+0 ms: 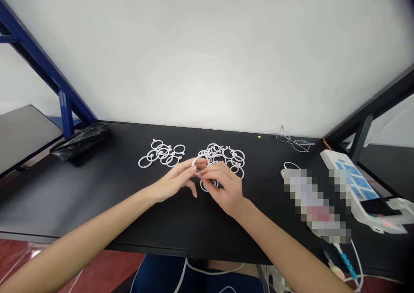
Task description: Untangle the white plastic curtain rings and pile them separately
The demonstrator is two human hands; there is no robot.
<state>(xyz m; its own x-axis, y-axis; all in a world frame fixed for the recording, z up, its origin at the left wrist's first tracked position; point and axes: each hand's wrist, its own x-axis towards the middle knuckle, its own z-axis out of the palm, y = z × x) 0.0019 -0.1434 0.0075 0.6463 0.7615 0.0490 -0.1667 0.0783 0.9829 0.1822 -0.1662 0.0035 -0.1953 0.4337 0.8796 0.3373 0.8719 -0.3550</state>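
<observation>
My left hand and my right hand meet over the black table top, their fingertips pinching a white plastic ring between them. Another white ring lies under my right fingers. Just beyond my hands sits a tangled cluster of linked white rings. A smaller linked cluster lies to the left, a short way beyond my left hand.
A crumpled black plastic bag lies at the far left of the table. Right of my hands are eyeglasses, a white power strip, a white cable and a pixelated object. A blue metal frame rises at left.
</observation>
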